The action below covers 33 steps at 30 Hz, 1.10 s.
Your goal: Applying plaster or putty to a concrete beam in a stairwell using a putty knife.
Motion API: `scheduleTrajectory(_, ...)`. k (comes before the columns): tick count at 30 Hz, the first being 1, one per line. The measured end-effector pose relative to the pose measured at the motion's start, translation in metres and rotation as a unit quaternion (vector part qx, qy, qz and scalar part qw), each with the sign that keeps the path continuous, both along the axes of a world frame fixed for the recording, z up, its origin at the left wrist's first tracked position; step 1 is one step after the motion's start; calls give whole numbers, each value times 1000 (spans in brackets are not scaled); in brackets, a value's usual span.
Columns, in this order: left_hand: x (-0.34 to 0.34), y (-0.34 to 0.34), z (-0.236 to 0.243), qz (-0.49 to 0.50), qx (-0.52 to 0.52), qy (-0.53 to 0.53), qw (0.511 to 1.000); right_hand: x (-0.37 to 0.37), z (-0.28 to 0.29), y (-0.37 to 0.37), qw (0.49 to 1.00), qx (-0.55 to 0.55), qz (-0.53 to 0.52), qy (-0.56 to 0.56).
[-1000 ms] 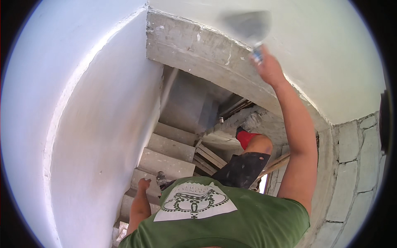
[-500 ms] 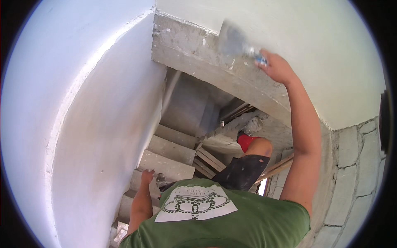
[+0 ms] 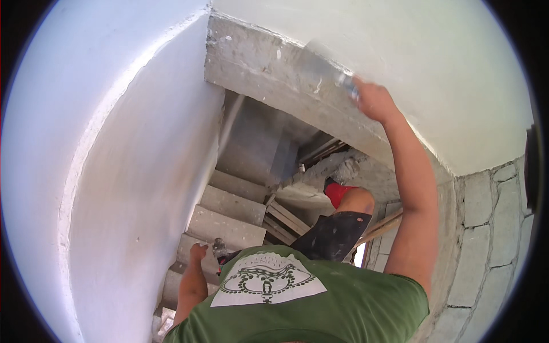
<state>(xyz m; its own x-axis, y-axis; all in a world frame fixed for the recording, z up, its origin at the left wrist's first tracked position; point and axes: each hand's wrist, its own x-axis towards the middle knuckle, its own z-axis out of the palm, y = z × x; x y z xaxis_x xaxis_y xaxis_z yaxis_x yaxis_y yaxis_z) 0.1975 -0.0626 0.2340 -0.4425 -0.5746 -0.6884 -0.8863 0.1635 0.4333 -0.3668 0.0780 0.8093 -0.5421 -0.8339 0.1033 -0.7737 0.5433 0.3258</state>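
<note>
Grey, wide-bladed scraper (image 3: 337, 74) with a bluish handle lies across the upper edge of a long, rough grey concrete beam (image 3: 257, 63); its blade is blurred, so I cannot tell whether it touches. The right hand (image 3: 374, 102) grasps the handle, the blade pointing left, presumably to leave the knuckles clear. That arm stretches up and forward, probably because the edge sits high. Above the beam spreads a smooth off-white wall (image 3: 423, 68). Lower down, the left hand (image 3: 198, 251) is near the pale grey concrete steps (image 3: 229, 226), perhaps for balance; I cannot tell whether it holds anything. 1 bent leg in black shorts (image 3: 331, 237) seems braced for footing.
</note>
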Motion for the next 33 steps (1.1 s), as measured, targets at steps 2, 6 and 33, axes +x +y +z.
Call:
scheduleTrajectory(2,15,-10,-20,53,29,2,998,-7,3,1,1000,14,14,-22)
scheduleTrajectory(6,14,-19,-35,101,75,24,992,29,34,-18,982,-160,7,-95)
scheduleTrajectory(33,23,-4,-31,143,78,12,987,3,3,-28,998,39,14,-55)
